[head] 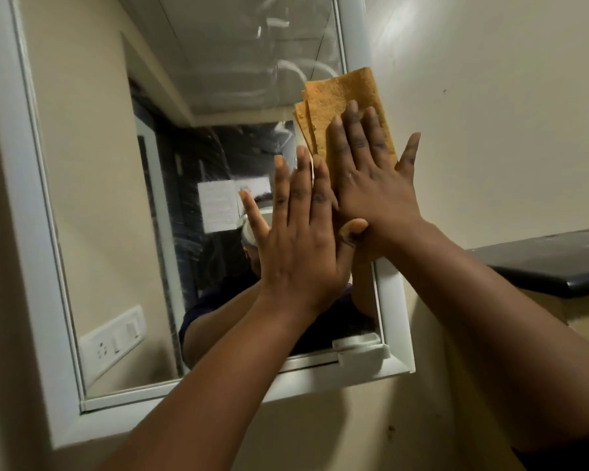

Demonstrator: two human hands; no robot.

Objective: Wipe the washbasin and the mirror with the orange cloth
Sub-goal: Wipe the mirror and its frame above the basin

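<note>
On the beige wall [490,96]: one mirror [116,164] in a white frame [31,205], tilted in view, its glass streaked. Reflected at lower left: a white switch plate [111,338]; further right, a dark doorway with a white paper notice [216,205], and the person's own arms. Lower right of frame: a small white clip fitting [361,351]. Far right: a black stone ledge [551,266] projecting from the wall.

Left hand [296,243]: raised, palm flat against the glass, fingers spread and pointing up, thumb splayed to the right and touching the right hand's wrist edge. Grasps nothing.

Orange cloth [344,96]: folded in several layers, a long rectangle, long axis running up and slightly right. It lies over the mirror's right edge, covering frame and glass alike; upper end projects above the fingertips, lower part hidden beneath the right hand.

Right hand [374,192]: raised, palm flat on the cloth, pressing it to the mirror's right frame; fingers extended upward and slightly left, thumb out to the right over the wall. Not curled round the cloth, only pinning it flat.

Both forearms bare, rising from the bottom edge of view.
</note>
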